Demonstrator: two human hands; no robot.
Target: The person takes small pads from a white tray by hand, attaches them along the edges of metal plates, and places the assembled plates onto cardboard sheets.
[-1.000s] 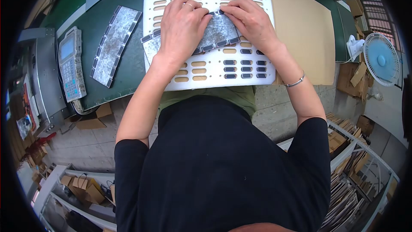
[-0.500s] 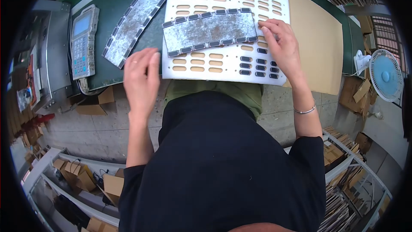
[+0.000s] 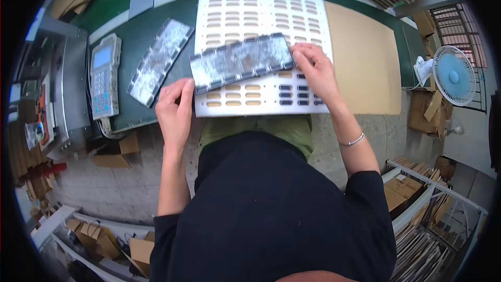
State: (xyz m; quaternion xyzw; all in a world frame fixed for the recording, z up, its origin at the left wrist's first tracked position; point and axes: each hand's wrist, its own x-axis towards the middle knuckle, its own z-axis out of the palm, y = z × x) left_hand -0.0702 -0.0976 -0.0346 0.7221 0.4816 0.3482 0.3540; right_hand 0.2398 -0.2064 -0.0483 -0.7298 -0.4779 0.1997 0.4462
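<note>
Pinching right end of mottled metal plate (image 3: 242, 62) between thumb and fingers of right hand (image 3: 315, 70), just right of frame centre; holding left hand (image 3: 175, 109) at plate's lower left corner, left of centre, with thumb and fingers bent, can't tell if gripping or just touching; slanting plate over white slotted board (image 3: 266, 110), upper middle of frame, right end higher, with dark pieces along both long edges, slightly blurred, can't tell if lifted or resting; showing dark oval inserts (image 3: 302, 95) in board slots just below right hand; lying on dark green tabletop (image 3: 136, 28), upper left: second metal plate (image 3: 160, 62), tilted, with similar dark edging; standing left of that: keypad controller (image 3: 104, 78) with screen; lying right of board: brown cardboard sheet (image 3: 365, 62); seeing blue fan (image 3: 454, 75) at right edge of frame
</note>
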